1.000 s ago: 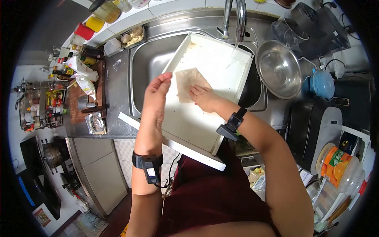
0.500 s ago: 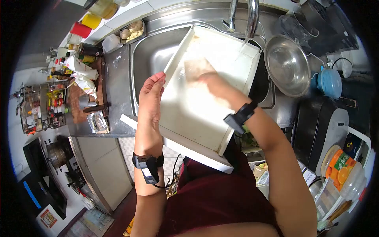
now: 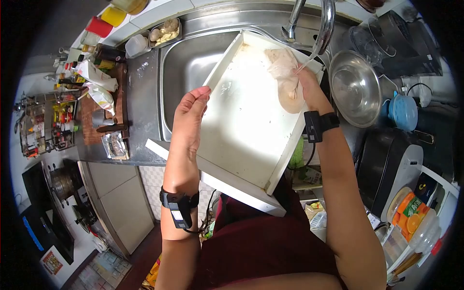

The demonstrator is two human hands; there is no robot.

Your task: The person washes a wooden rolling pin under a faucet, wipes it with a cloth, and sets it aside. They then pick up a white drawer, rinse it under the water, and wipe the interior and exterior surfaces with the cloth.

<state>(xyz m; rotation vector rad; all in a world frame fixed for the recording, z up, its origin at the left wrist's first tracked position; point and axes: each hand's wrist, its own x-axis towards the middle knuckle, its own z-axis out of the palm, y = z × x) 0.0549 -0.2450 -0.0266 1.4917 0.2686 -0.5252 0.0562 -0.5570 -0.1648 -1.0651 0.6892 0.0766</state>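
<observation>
Wet cloth [image 3: 286, 77] bunched in rt hand [image 3: 309, 87] fingers.

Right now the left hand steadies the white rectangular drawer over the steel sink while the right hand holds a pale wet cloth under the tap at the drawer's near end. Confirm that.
Not quite. The head view shows the right hand holding the pale wet cloth under the tap at the far end of the white rectangular drawer, by the faucet. The left hand does steady the drawer over the steel sink.

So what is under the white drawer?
The steel sink lies under the drawer; its basin shows at the left. The part beneath the drawer is covered.
</observation>
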